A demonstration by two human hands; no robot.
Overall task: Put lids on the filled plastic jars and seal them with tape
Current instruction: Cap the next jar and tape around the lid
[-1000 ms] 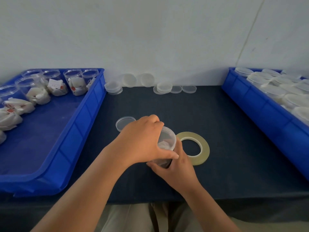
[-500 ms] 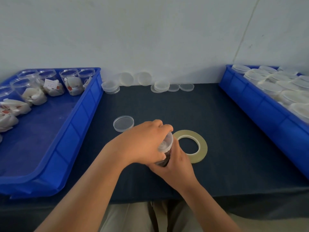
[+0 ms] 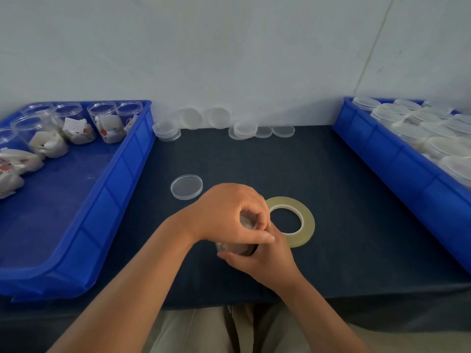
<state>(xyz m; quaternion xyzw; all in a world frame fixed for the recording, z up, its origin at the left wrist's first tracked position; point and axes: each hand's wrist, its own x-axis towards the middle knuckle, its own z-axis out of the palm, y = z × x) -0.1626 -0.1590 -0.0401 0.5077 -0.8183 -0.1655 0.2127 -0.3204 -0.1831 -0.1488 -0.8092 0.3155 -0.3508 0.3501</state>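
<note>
A clear plastic jar [image 3: 246, 221] with white contents is held over the dark table near its front middle, mostly covered by my hands. My left hand [image 3: 229, 212] curls over its top and side. Under and behind it, my right hand [image 3: 265, 258] grips the jar's lower part. A roll of yellowish tape [image 3: 302, 221] lies flat just right of my hands. One loose clear lid [image 3: 186, 186] lies on the table to the upper left of them.
A blue tray [image 3: 102, 200] on the left holds open jars [image 3: 107, 122] filled with white packets. Another blue tray [image 3: 397, 161] on the right holds several lidded jars. Spare lids [image 3: 244, 129] lie stacked and leaning along the wall at the back.
The jar has tilted onto its side and my left hand has closed further over it, hiding most of it. The camera view has shifted slightly.
</note>
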